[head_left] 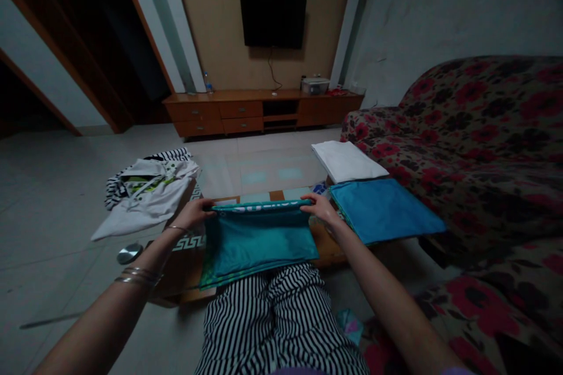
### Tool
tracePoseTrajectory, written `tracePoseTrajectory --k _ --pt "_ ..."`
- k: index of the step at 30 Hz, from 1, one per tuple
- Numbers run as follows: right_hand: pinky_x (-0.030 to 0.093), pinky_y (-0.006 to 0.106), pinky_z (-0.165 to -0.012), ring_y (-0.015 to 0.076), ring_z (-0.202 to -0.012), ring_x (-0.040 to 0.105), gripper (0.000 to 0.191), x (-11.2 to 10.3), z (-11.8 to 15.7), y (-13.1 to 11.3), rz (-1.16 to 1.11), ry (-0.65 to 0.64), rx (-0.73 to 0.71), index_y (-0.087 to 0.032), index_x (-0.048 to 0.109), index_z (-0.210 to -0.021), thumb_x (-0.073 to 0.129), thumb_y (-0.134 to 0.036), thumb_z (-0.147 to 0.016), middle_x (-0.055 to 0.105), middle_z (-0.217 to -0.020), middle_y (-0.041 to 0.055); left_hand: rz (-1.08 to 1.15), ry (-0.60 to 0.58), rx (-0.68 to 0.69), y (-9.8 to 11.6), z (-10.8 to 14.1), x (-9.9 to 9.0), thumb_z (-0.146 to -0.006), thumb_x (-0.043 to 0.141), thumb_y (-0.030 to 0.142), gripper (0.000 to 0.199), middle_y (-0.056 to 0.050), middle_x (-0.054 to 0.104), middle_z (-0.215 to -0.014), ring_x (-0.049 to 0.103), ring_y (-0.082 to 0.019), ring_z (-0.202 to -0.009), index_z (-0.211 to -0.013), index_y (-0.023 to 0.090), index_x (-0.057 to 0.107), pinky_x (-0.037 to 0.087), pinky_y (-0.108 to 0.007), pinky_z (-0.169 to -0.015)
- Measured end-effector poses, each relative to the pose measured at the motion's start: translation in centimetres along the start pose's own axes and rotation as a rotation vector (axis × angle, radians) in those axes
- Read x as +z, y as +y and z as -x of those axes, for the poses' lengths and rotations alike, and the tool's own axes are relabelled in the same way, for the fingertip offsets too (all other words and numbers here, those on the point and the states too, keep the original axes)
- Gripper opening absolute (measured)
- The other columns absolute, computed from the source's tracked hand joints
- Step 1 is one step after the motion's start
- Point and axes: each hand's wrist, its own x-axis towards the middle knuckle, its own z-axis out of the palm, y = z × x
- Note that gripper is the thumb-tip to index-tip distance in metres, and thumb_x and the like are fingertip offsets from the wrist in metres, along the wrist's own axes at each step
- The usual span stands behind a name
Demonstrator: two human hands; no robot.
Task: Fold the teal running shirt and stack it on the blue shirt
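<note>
A teal folded cloth (264,240) with white lettering along its far edge spans the space between my hands, above the near side of the low table. My left hand (196,212) pinches its far left corner. At the far right corner, my right hand (320,208) grips the same edge. The cloth's near edge shows several layers, with a green underside at the left, and reaches close to my striped trousers. On the right lies a folded blue cloth (387,211), and a folded white cloth (347,161) is just beyond it.
Rumpled white clothes (153,193) lie at the table's left end, near a round metallic lid (129,253). A floral sofa (475,129) bounds the right side. Across the tiled floor stands a wooden TV cabinet (241,111) beneath a wall-mounted television (272,19).
</note>
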Motion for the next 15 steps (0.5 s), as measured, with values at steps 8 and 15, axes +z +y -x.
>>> tracePoseTrajectory --k 8,15 --pt "0.044 0.027 -0.071 0.0170 -0.076 0.057 0.020 -3.9 4.7 -3.1 0.026 0.174 -0.185 -0.018 0.060 -0.080 0.064 -0.033 -0.068 0.063 -0.077 0.0000 0.158 0.017 0.143 4.7 3.4 -2.5 -0.068 0.057 0.057 0.039 -0.001 0.062 -0.074 0.056 -0.020 -0.076 -0.078 0.019 0.058 0.045 -0.027 -0.071" --pt "0.044 0.028 -0.075 0.0185 -0.081 0.057 0.024 -6.4 7.6 -5.2 -0.058 0.289 -0.206 -0.018 0.060 -0.085 0.062 -0.037 -0.071 0.064 -0.083 0.0027 0.144 0.144 0.223 9.6 4.7 -3.6 -0.069 0.056 0.060 0.047 -0.001 0.060 -0.077 0.053 -0.017 -0.076 -0.083 0.016 0.058 0.043 -0.026 -0.072"
